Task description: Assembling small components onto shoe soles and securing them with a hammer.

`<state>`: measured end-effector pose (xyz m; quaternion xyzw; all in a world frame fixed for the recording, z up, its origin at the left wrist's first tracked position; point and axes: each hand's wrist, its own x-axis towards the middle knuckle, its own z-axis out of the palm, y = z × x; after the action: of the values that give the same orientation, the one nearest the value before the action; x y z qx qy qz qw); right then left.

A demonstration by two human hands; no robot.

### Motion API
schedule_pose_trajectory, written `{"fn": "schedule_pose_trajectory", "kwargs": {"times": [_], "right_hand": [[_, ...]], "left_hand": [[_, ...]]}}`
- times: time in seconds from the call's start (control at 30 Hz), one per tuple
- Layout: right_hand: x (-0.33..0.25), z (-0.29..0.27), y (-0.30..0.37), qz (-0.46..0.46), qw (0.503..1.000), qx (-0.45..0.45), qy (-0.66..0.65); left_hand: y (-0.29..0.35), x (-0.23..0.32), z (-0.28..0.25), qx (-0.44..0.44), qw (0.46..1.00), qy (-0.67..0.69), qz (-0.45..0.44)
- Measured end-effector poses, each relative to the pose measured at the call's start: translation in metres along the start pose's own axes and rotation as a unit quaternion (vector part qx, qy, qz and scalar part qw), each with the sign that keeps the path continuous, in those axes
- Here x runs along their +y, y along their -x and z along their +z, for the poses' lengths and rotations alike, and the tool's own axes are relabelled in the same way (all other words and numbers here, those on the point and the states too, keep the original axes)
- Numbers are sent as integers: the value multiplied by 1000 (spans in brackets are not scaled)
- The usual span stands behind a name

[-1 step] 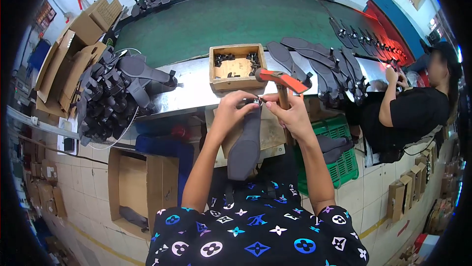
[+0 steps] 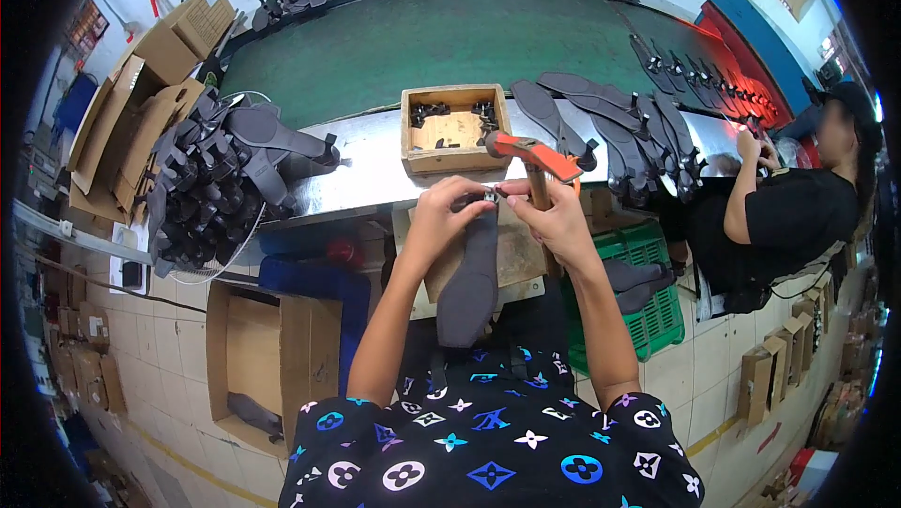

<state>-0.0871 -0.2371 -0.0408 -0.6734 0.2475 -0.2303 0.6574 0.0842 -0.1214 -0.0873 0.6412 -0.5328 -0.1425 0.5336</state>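
In front of the wooden box, the grey sole is pinched by the left grip; the hammer and a small dark piece are held by the right grip. The sole is best kept steady.

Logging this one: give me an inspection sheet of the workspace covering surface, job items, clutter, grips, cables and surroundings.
Surface: metal bench top, green surface beyond.
Job items: dark grey sandal sole, orange-headed hammer, wooden box with small dark parts.
Clutter: heaped soles and dark parts at left, sole pile at right, cardboard boxes.
Grips: left grip closed on the sole's narrow end; right grip holds the hammer, close beside that end.
Cables: thin dark cord-like line at lower left.
Surroundings: co-worker at right, tiled floor, green crate.
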Motion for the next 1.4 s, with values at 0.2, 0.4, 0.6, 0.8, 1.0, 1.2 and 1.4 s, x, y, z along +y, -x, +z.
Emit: {"fn": "schedule_pose_trajectory", "kwargs": {"times": [0.2, 0.4, 0.6, 0.8, 1.0, 1.2, 1.4], "right_hand": [[33, 14, -13, -79, 995, -36, 53], [18, 20, -13, -218, 949, -61, 218], [5, 24, 0, -242, 928, -49, 278], [-26, 19, 62, -105, 982, 27, 152], [-32, 27, 74, -140, 945, -36, 294], [-58, 25, 100, -301, 916, 33, 262], [-22, 30, 73, -163, 950, 2, 268]], "left_hand": [[31, -1, -4, 59, 998, -17, 4], [33, 1, -8, 51, 998, 6, -22], [32, -10, -11, 20, 999, 10, -44], [32, -9, -13, 5, 997, 64, -42], [29, -11, -9, 23, 996, 71, -56], [36, -7, -15, -15, 993, 25, -113], [37, -12, -15, -69, 981, -169, -61]]}}
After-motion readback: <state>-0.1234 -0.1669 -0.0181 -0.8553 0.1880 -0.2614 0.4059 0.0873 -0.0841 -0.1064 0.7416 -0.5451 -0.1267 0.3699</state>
